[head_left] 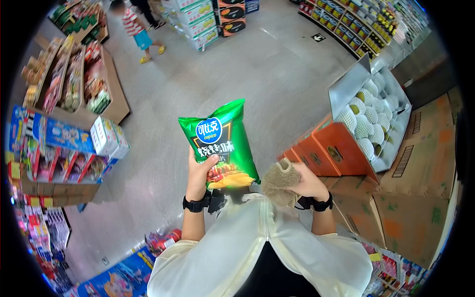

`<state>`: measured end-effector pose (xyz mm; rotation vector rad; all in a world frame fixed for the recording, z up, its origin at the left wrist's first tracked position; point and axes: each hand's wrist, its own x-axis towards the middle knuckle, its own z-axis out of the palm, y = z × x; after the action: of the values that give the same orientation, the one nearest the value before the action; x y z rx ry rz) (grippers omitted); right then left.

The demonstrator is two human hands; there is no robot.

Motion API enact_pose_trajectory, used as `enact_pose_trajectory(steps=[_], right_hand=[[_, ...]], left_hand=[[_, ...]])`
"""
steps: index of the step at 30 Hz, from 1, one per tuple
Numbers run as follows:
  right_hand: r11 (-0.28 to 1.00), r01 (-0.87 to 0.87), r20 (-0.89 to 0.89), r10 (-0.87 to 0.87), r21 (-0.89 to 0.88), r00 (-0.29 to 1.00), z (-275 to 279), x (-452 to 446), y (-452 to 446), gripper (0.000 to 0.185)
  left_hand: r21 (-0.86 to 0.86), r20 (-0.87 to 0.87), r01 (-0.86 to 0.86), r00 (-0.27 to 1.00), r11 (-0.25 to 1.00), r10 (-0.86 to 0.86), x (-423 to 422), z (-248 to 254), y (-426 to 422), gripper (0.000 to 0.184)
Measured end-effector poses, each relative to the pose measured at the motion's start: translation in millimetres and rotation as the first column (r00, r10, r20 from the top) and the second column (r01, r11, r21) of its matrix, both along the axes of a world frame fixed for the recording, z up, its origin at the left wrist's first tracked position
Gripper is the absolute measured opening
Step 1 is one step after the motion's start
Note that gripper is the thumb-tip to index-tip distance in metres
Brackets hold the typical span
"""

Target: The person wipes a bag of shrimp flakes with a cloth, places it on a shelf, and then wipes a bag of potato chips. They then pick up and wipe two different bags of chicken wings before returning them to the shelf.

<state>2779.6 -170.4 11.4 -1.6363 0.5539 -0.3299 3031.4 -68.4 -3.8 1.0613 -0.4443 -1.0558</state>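
Observation:
My left hand [199, 173] grips a green bag of chips [236, 143] by its lower left side, thumb across the front. The bag is puffed and upright, with a round blue "copico" label, and its printed front faces me. Bunched in my right hand [309, 184] is a tan towel [278, 182] with a small hanging loop on top. The towel sits just right of the bag, apart from it. The fingers behind the bag are mostly hidden. Each wrist wears a black strap.
An open box of fruit in white foam nets [368, 119] stands at right, by stacked cartons [415, 218]. Snack shelves [69, 74] and a display stand [64, 153] line the left. Ahead are piled boxes [190, 22], and a person in a striped shirt [132, 24] stands on the grey floor.

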Motion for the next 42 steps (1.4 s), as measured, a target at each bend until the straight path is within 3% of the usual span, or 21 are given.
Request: enact_pose_trajectory(steps=[3,7,9,10,11,13,15,17,19,21,23,25,27,29,30,34,36,38,40,42], right_hand=[[0.992,0.117,0.047,-0.120,0.055,0.992,-6,21,-36,0.037],[0.943,0.325,0.071,-0.330,0.076,0.941,25,62,-87,0.038],[0.783,0.591,0.177,-0.620,0.191,0.764,33,88,-116,0.036],[0.647,0.712,0.214,-0.763,0.273,0.611,48,109,-128,0.031],[0.645,0.716,0.223,-0.764,0.268,0.605,48,123,-148,0.031],[0.587,0.798,0.429,-0.762,0.140,0.485,48,148,-190,0.028],[0.594,0.788,0.397,-0.771,0.163,0.499,52,168,-222,0.033],[0.621,0.764,0.328,-0.768,0.173,0.550,60,185,-245,0.036],[0.620,0.772,0.398,-0.748,0.138,0.530,57,197,-266,0.029],[0.776,0.631,0.373,-0.590,0.017,0.716,52,202,-285,0.030],[0.804,0.594,0.419,-0.531,-0.026,0.737,45,203,-311,0.030],[0.929,0.329,0.294,-0.271,-0.171,0.917,48,204,-341,0.032],[0.945,0.302,0.330,-0.247,-0.125,0.911,49,207,-367,0.033],[0.959,0.082,0.234,-0.018,-0.270,0.972,36,202,-406,0.034],[0.966,0.051,0.249,0.014,-0.255,0.968,32,200,-424,0.032],[0.981,0.080,0.293,-0.025,-0.179,0.956,33,180,-501,0.031],[0.963,0.263,0.323,-0.232,-0.057,0.917,45,163,-537,0.034],[0.936,0.352,0.341,-0.333,0.008,0.879,52,146,-573,0.038],[0.852,0.515,0.364,-0.510,0.094,0.779,51,129,-602,0.050],[0.754,0.648,0.362,-0.637,0.109,0.681,48,111,-633,0.050]], left_hand=[[-0.017,-0.039,0.070,0.997,0.997,-0.070,33,-2,-55,0.048],[-0.041,-0.103,0.205,0.973,0.978,-0.208,78,5,-131,0.050],[-0.047,0.005,0.280,0.960,0.959,-0.281,98,3,-169,0.053],[-0.052,0.022,0.315,0.949,0.948,-0.314,106,5,-185,0.057],[-0.062,0.026,0.355,0.935,0.933,-0.354,111,11,-199,0.059],[-0.079,0.108,0.406,0.911,0.910,-0.398,124,9,-227,0.061],[-0.056,0.165,0.411,0.902,0.910,-0.398,135,11,-250,0.061],[-0.084,0.061,0.389,0.921,0.917,-0.385,146,19,-273,0.061],[-0.083,0.095,0.361,0.931,0.929,-0.353,152,23,-294,0.060],[-0.105,0.071,0.275,0.961,0.956,-0.268,161,24,-318,0.060],[-0.087,0.062,0.224,0.974,0.971,-0.219,169,24,-344,0.059],[-0.162,0.120,0.151,0.984,0.975,-0.132,172,33,-371,0.059],[-0.163,0.150,0.119,0.984,0.979,-0.094,177,32,-401,0.059],[-0.159,0.143,0.062,0.989,0.985,-0.039,179,33,-434,0.059],[-0.156,0.127,0.038,0.992,0.987,-0.018,177,34,-453,0.058],[-0.143,0.160,0.119,0.982,0.983,-0.096,165,41,-530,0.058],[-0.111,0.175,0.200,0.968,0.973,-0.179,149,44,-571,0.059],[-0.122,0.153,0.264,0.958,0.957,-0.244,129,48,-614,0.061],[-0.130,0.132,0.318,0.944,0.939,-0.301,111,49,-654,0.062],[-0.164,0.188,0.429,0.897,0.888,-0.399,95,48,-689,0.065]])
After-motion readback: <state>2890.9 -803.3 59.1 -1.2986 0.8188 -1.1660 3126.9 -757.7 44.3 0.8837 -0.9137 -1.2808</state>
